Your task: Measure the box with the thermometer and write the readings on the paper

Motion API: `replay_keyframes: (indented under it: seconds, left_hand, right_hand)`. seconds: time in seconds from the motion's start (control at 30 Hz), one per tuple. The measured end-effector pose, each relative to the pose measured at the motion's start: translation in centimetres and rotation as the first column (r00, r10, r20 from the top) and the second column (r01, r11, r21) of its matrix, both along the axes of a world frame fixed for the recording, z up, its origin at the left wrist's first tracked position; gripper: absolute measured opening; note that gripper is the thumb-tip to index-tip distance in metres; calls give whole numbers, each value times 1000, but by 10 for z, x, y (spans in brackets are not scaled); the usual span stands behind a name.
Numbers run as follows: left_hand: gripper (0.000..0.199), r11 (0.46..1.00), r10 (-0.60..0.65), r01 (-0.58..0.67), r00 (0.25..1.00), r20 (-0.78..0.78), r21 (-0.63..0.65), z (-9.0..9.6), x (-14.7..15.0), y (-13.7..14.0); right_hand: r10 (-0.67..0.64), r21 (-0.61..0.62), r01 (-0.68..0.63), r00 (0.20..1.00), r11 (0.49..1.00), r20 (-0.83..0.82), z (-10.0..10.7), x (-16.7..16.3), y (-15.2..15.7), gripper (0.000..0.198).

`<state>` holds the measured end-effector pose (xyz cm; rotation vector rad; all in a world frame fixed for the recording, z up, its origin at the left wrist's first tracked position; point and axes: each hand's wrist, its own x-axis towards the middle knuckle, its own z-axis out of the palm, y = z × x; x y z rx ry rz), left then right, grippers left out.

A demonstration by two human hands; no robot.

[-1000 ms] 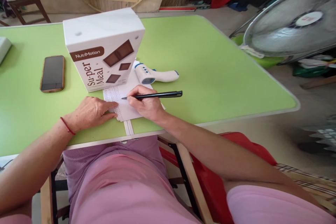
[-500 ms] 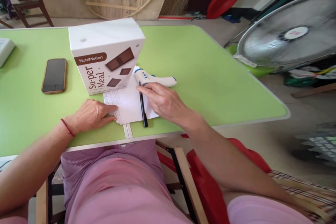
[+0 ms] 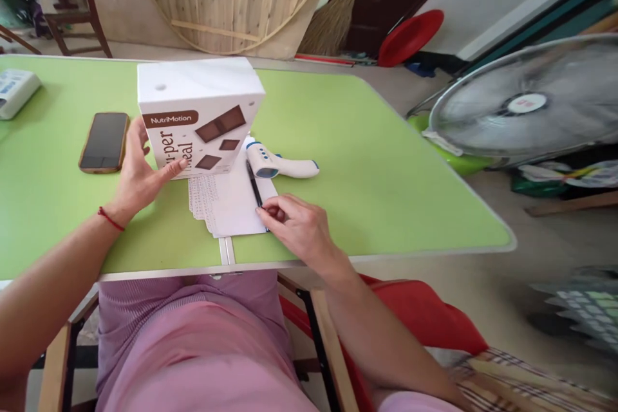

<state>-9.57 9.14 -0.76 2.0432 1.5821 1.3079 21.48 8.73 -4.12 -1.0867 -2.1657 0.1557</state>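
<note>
Right grip: bare hand; thumb and forefinger pinching the near part of the pen.
Pen position: lying over the paper, far end beside the head of the thermometer; contact between the two cannot be determined.
Left grip: bare hand; thumb laid across the lettered front of the box, fingers around its left side, box edge held between.
Left wrist: fitted with a red wristband.
Paper stack: layered sheets on the desk, left edges stepped, rows of small marks exposed.
Box position: upright at the far end of the paper, "NutriMotion" label facing the person.
Thermometer position: right of the box, handle pointing right.
Phone: face up, screen dark, just left of the left grip.
Fan: off the desk, right side.
</note>
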Motion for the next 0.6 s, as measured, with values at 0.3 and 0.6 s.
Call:
replay_keyframes:
  seconds: [0.3, 0.6]
  left_hand:
    - [75, 991, 129, -129, 992, 9, -48, -4, -1, 3]
    - [81, 977, -6, 34, 991, 134, -209, 19, 13, -18]
  right_hand:
    - [-37, 77, 39, 999, 996, -27, -11, -5, -8, 16]
    - [-101, 87, 102, 995, 991, -18, -11, -10, -7, 16]
